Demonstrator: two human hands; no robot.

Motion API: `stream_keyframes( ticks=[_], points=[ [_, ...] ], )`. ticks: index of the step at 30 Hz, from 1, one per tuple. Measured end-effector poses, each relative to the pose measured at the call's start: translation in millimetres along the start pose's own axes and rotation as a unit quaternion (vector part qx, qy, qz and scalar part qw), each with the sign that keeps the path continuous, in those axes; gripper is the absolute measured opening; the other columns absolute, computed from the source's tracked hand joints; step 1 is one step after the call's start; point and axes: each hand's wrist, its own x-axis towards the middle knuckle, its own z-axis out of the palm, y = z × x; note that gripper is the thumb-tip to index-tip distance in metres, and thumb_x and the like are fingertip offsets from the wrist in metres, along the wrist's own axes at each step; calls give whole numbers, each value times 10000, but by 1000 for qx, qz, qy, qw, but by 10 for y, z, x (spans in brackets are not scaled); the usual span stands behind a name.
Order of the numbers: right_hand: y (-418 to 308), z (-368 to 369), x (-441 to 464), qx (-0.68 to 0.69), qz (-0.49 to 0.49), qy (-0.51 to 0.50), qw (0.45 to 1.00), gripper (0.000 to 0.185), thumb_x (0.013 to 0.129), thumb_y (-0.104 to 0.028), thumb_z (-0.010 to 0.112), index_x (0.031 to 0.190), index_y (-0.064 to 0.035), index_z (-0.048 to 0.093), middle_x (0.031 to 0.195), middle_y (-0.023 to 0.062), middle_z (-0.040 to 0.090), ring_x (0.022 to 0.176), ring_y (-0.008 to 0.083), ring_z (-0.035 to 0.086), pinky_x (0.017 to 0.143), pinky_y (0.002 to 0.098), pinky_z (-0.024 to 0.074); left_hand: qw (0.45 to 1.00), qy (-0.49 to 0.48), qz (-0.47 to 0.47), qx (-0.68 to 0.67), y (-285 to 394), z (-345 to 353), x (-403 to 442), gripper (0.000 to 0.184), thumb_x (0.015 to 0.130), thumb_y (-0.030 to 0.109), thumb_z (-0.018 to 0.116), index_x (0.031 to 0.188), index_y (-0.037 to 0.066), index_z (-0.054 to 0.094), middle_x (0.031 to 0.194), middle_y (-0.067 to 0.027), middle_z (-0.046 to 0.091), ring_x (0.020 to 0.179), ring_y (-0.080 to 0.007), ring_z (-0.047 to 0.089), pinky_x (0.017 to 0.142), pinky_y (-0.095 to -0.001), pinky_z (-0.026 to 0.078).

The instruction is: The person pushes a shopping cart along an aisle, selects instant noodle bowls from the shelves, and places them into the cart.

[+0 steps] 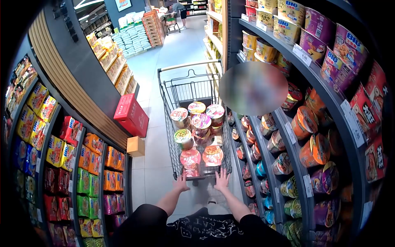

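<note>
A shopping cart stands in the aisle directly ahead of me, with several instant noodle cups stacked inside. Two cups with red-and-white lids, a pinkish one and an orange-red one, sit at the end closest to me. My left hand, fingers spread, is at the cart's near left corner. At the near right corner is my right hand, also with spread fingers. Neither hand holds anything. Whether the fingertips touch the cart I cannot tell.
Shelves of noodle cups line my right side; shelves of bagged noodles line my left. A red box and a small cardboard box stand on the floor at left. Farther off, a person bends near another cart.
</note>
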Motion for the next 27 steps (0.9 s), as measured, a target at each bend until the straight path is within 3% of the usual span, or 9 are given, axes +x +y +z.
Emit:
stream_keyframes(
  ticks=[3, 13, 27],
  points=[
    [36, -277, -228, 54, -1, -80, 995, 811, 508, -332, 662, 1218, -167, 305, 1331, 134, 43, 1231, 308, -12, 954, 521, 39, 997, 16, -26, -74, 40, 281, -44, 944, 610, 424, 608, 1289, 170, 4, 1344, -63, 58, 1232, -229, 93, 921, -556, 157],
    [73, -186, -894, 65, 11, -89, 994, 678, 508, -269, 652, 1115, -130, 384, 1294, 139, 136, 1221, 322, 14, 942, 550, 57, 990, 52, -4, -133, 79, 797, -550, 950, 600, 361, 629, 1288, 161, 6, 1334, -62, 91, 1233, -213, 78, 906, -590, 135],
    [-82, -153, -1858, 45, 35, -136, 989, 766, 491, -273, 665, 1165, -131, 331, 1298, 151, 103, 1219, 339, -22, 934, 557, 52, 982, 89, 7, -165, 27, 1538, -1174, 968, 584, 332, 640, 1289, 160, -1, 1348, -64, 17, 1243, -216, 19, 908, -581, 141]
  ],
)
